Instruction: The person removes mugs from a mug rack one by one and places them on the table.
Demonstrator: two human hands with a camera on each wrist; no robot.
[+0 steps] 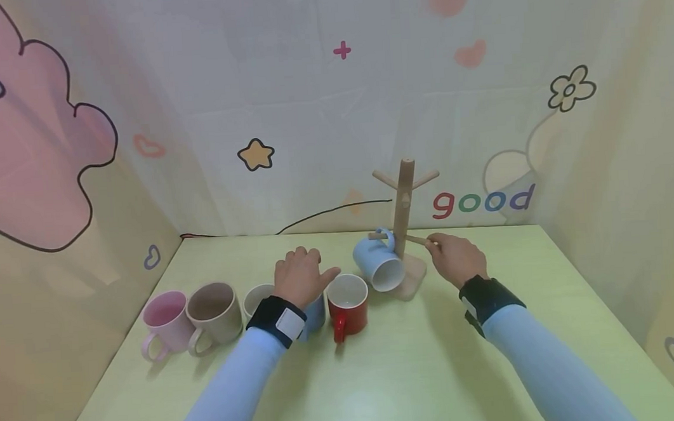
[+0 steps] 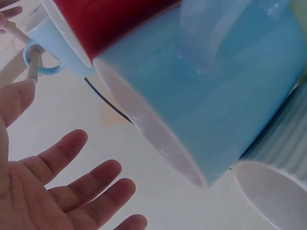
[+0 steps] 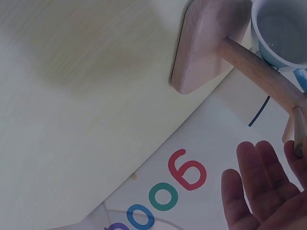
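Note:
A light blue mug (image 1: 369, 254) hangs tilted by its handle from a lower peg of the wooden mug rack (image 1: 403, 200). On the rack's other side, my right hand (image 1: 458, 258) pinches the tip of a lower peg (image 1: 415, 239) between thumb and finger. My left hand (image 1: 299, 277) is over the row of mugs with fingers spread, holding nothing. Below it stands a blue mug (image 2: 216, 100), partly hidden in the head view. Right of that is a red mug (image 1: 355, 319), its handle facing me.
Further left in the row are a ribbed white mug (image 1: 256, 296), a greyish beige mug (image 1: 227, 324) and a pink mug (image 1: 176, 332). The rack's base (image 1: 413, 276) rests on the pale green table (image 1: 380, 386). A printed curtain (image 1: 306, 66) hangs behind.

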